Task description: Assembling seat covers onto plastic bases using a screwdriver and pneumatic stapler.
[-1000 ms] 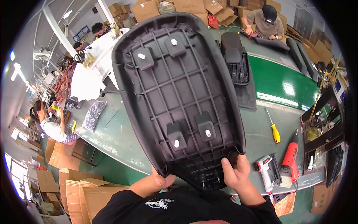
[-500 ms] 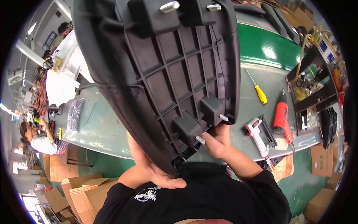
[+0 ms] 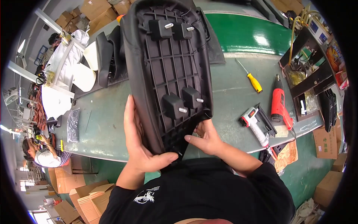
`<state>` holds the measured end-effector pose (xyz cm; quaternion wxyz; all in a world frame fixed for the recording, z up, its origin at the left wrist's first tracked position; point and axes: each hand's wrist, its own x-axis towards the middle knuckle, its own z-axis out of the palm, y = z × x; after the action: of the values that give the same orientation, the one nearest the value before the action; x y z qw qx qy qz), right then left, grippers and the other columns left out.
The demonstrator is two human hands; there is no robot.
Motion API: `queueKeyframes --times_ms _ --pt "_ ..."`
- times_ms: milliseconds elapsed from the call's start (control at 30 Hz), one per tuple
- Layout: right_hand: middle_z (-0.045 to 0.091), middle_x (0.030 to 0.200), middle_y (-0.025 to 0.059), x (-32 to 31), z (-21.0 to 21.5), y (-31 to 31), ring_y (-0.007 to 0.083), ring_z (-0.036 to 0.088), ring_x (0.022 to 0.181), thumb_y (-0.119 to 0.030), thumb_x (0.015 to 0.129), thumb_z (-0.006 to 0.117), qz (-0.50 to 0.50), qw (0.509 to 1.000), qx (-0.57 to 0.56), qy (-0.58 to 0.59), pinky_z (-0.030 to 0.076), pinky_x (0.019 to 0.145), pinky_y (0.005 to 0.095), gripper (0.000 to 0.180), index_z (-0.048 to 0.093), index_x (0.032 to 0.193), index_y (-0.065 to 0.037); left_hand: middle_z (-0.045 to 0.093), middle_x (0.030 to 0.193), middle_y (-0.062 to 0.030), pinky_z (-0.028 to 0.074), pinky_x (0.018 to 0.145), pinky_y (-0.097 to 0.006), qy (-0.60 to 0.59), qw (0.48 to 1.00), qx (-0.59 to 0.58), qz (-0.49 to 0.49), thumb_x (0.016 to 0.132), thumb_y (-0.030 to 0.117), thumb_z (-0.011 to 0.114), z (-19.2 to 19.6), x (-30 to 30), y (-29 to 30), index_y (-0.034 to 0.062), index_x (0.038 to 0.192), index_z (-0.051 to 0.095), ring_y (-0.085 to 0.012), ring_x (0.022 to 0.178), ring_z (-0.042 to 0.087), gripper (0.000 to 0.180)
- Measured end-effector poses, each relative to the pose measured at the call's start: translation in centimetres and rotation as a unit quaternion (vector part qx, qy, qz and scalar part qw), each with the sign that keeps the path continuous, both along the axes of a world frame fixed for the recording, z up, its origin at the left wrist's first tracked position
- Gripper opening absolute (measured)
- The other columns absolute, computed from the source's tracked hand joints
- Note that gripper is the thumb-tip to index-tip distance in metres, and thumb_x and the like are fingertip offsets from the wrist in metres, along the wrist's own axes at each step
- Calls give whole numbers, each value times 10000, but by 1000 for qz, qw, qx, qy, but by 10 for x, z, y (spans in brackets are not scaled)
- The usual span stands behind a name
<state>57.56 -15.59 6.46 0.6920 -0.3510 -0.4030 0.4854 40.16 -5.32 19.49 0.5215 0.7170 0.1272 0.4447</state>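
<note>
A black motorcycle seat (image 3: 164, 67) is held up before me, its ribbed plastic underside facing me. Blocky mounts with metal studs stick out in pairs near its far end and its narrower near end. My left hand (image 3: 140, 149) grips the left side of the near end, fingers along the padded cover and thumb over the tip. On the right of that end, my right hand (image 3: 207, 139) holds the edge with the thumb on the underside; its other fingers are partly hidden.
On the green-topped workbench (image 3: 108, 127) lie a yellow-handled screwdriver (image 3: 254, 83), a red heat gun (image 3: 278, 102) and a staple gun (image 3: 255, 125). A plastic-wrapped packet (image 3: 73, 125) is at left. Cardboard boxes (image 3: 93, 198) stand on the floor. A co-worker (image 3: 46, 153) sits far left.
The seat has moved down and farther from my view, so its far end now shows. My left hand has shifted up along its side, fingers now visible. The tools stay put.
</note>
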Motion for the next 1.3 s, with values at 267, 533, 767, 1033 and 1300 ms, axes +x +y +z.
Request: queueKeyframes --times_ms 267,533,767,1033,1300 --pt "596 1422 90 -4 -23 -31 249 646 1271 47 922 769 79 987 -132 51 553 1091 423 774 399 1594 -56 457 1613 -207 321 1254 -379 190 981 -14 -23 634 1 684 2 -6 40 -34 1699 254 -285 1520 452 1149" --pt "753 1179 185 77 -5 -86 279 742 1002 -62 856 673 -14 904 -239 -354 605 907 383 459 710 1308 5 515 1595 -168 327 1254 -350 400 891 27 -212 647 -13 652 -54 -8 89 45 1673 388 -290 1491 492 1061" --pt "619 1272 251 136 -14 -136 462 662 1039 -81 792 738 -285 482 -296 -774 567 936 518 724 530 1475 35 522 1556 -207 485 1144 -430 431 873 163 -162 654 -44 637 -55 3 69 87 1627 460 -440 1363 569 997" --pt "674 1166 250 164 -50 -135 402 709 1015 -115 819 714 -209 531 -428 -701 579 886 497 718 512 1495 22 542 1553 -211 512 1106 -470 404 882 224 -95 647 -31 679 -67 -7 40 122 1611 487 -449 1333 583 995" --pt "645 693 89 120 32 -118 146 598 669 -148 856 711 -115 754 -538 -358 508 647 388 210 718 916 53 585 1512 -191 511 1105 -467 364 903 212 -80 665 -32 664 -77 -11 47 131 1586 523 -432 1327 593 945"
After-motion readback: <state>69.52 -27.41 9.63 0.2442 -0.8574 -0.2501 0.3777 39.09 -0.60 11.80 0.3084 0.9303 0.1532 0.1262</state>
